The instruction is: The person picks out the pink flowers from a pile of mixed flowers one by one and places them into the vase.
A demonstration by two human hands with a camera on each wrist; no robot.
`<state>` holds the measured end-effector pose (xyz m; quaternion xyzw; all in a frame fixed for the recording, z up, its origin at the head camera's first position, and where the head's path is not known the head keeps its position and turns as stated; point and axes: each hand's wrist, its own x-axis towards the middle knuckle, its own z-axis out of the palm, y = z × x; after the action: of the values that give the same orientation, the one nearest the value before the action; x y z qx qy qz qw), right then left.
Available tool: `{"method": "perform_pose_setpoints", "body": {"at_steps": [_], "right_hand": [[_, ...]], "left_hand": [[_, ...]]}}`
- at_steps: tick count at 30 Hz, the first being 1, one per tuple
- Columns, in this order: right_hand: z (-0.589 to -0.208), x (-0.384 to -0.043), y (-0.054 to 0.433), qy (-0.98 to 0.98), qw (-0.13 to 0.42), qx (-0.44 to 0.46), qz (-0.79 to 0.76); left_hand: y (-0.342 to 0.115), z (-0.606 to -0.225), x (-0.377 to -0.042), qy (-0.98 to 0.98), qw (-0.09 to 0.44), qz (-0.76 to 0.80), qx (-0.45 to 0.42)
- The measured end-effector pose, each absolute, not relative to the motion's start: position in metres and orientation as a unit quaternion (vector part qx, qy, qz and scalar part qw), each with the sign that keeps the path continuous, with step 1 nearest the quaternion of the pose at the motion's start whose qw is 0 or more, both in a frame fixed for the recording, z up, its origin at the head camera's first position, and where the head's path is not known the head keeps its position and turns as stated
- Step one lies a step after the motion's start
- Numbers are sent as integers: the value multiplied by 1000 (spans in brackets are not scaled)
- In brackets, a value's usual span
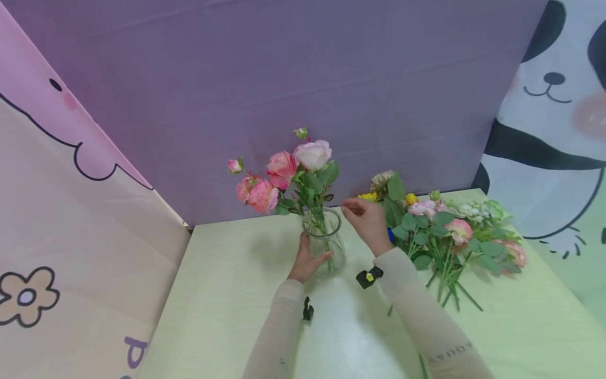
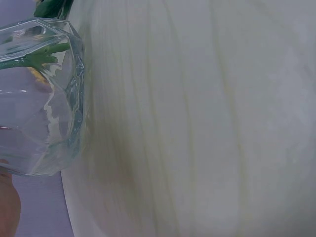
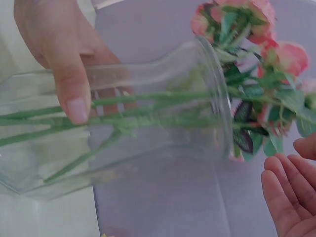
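A clear glass vase (image 1: 337, 251) stands upright on the table, its faceted lower wall (image 2: 59, 133) filling the left side of the left wrist view. My left hand (image 1: 305, 265) grips it from the left, thumb across the front of the glass and fingers behind. Green stems (image 3: 148, 98) run down inside it. Above the rim lean a white-pink rose (image 1: 313, 155), a coral rose (image 1: 282, 168) and pink blooms (image 1: 263, 196). Just right of the rim, my right hand (image 1: 368, 223) hovers with loosely bent fingers and nothing between them.
A pile of loose flowers and leaves (image 1: 445, 231) lies on the table's right side, stems toward the front. Behind the table (image 1: 227, 295) hangs a purple backdrop (image 1: 284, 79). A panda print (image 1: 554, 131) covers the right wall, a pink cartoon print the left.
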<state>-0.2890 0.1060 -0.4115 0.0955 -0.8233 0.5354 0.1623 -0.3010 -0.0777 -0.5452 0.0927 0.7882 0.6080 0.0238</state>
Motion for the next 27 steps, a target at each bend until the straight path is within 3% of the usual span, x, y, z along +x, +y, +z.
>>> {"method": "perform_pose_setpoints", "body": {"at_steps": [6,15,27], "right_hand": [[-419,-289,125,-805,206,58,553],[-448,-286,161,-813,187,-33,550],[-484,-272,189,-839,193,-119,495]], "left_hand": [[-78,-545,-300,788,25,608,91],[-78,-545,-300,793,27,602,92],[-77,-509,-280,790,39,605,92]]}}
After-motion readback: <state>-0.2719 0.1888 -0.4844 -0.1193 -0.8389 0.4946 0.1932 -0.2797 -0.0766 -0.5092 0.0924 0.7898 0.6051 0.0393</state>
